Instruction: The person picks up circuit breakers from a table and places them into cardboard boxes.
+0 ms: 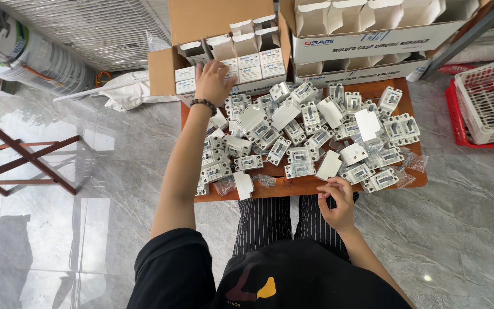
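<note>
- My left hand (212, 82) is stretched out, fingers spread and open, resting on the small white boxes (246, 64) packed upright in the open cardboard carton (163, 70) at the far left edge of the tabletop (293, 186). It grips nothing.
- My right hand (337, 201) sits at the near edge, fingers curled; whether it pinches anything I cannot tell. Just beyond it lies a flat white box (330, 165).
- Judgement: pressing the box tops level with a flat palm suits thin card better than fingertip pokes; go lightly, since the flaps would crease.
- Loose breakers (293, 134) cover most of the tabletop in a heap: blocky grey-white moulded plastic, hard-edged, dark slots on the faces.
- Clear plastic wrappers (413, 160), crinkled and glossy, lie among them, mostly toward the right.
- Tabletop is reddish-brown wood, smooth.
- Second carton (367, 43) behind, white, printed, with open-flapped boxes.
- Floor (110, 171) is polished grey marbled tile, reflective.
- Red-and-white plastic baskets (487, 103) stand at right, lattice walls.
</note>
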